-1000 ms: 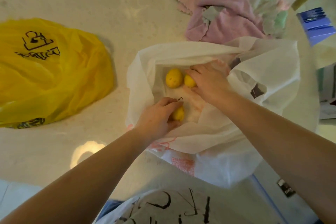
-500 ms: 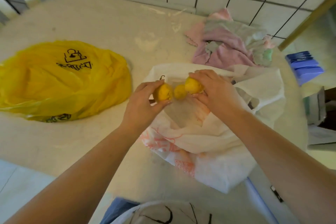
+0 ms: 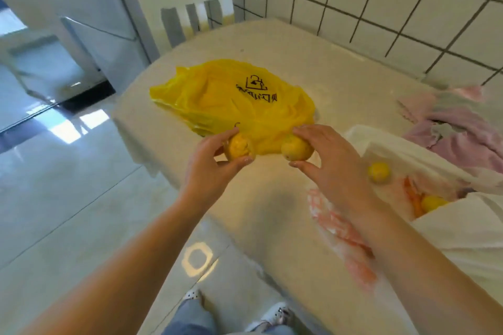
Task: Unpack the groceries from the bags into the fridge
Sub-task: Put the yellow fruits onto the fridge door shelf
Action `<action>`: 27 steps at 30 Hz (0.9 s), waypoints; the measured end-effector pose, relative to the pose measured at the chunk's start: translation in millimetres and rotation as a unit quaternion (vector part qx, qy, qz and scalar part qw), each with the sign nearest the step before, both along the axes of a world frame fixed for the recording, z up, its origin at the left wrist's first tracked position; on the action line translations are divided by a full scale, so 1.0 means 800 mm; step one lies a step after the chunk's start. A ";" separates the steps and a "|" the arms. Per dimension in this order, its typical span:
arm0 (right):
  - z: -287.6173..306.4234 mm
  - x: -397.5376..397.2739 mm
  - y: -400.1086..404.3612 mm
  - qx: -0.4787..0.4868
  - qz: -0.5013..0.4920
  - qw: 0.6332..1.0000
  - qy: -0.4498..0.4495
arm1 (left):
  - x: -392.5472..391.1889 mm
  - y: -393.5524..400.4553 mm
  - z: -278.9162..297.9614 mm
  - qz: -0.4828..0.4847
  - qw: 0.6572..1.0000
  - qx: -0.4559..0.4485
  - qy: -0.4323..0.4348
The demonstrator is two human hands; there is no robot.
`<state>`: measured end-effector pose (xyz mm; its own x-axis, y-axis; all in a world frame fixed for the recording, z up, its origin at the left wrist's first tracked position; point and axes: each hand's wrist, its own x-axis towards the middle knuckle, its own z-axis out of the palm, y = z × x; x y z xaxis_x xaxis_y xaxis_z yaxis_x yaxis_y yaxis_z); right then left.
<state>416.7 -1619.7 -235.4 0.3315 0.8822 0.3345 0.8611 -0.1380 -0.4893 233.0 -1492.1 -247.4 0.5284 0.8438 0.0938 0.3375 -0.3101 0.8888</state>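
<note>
FRUIT OUT OF BAG, CARRY TO FRIDGE PENDING

Step in hand: transfer stage, judged. One round yellow fruit per hand, both held above the pale stone-look desk (image 3: 340, 76) edge, clear of the bags.

- Left hand (image 3: 206, 168): grip closed round a small round yellow fruit (image 3: 239, 146), thumb below, fingers over top.
- Right hand (image 3: 332, 163): grip closed on a second round yellow fruit (image 3: 296, 148), pinched betw. thumb and fingers.

Next move, judged: turn left and carry both to the tall grey-white fridge (image 3: 89, 22), far left, beyond the white slatted chair (image 3: 187, 0). Fridge door appears closed; both hands full, so one fruit likely needs setting down or tucking w/ the other to free a hand for the door. Drop risk: small, smooth, round items roll.

Containers:
- White thin plastic bag w/ red-orange print (image 3: 424, 160), right, mouth open. Inside: two more yellow fruits visible, one near the rim (image 3: 379, 172), one lower (image 3: 432, 202) beside something orange; rest hidden by folds.
- Crumpled yellow plastic bag w/ black print (image 3: 231, 98), desk centre, lying flat-ish. Contents cannot be told.

Other: heap of pink and grey cloths (image 3: 460, 122), far right, just behind the white bag.
</note>
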 end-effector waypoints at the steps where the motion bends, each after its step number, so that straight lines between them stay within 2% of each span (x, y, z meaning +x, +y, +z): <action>1: 0.005 -0.019 0.016 0.007 0.011 1.000 -0.002 | -0.024 0.010 0.004 0.011 1.000 0.000 -0.002; 9: 0.028 -0.211 0.163 0.068 0.102 0.992 -0.027 | -0.238 0.110 0.036 0.090 0.995 0.051 -0.004; 13: 0.040 -0.334 0.254 0.078 0.154 0.985 -0.025 | -0.366 0.173 0.056 0.150 0.985 0.088 -0.009; 17: 0.056 -0.430 0.330 0.068 0.198 0.978 -0.008 | -0.463 0.222 0.069 0.206 0.975 0.087 -0.008; 21: 0.068 -0.489 0.402 0.063 0.222 0.973 -0.005 | -0.523 0.276 0.071 0.245 0.966 0.081 -0.023; 27: 0.075 -0.531 0.524 0.074 0.252 0.965 0.010 | -0.561 0.378 0.059 0.273 0.959 0.070 -0.037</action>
<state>-7.7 -1200.3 -175.2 -0.1203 0.8755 0.4680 0.7907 0.3695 -0.4880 -215.8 -1189.9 -200.3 -0.0003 0.9691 0.2468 0.4205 -0.2238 0.8793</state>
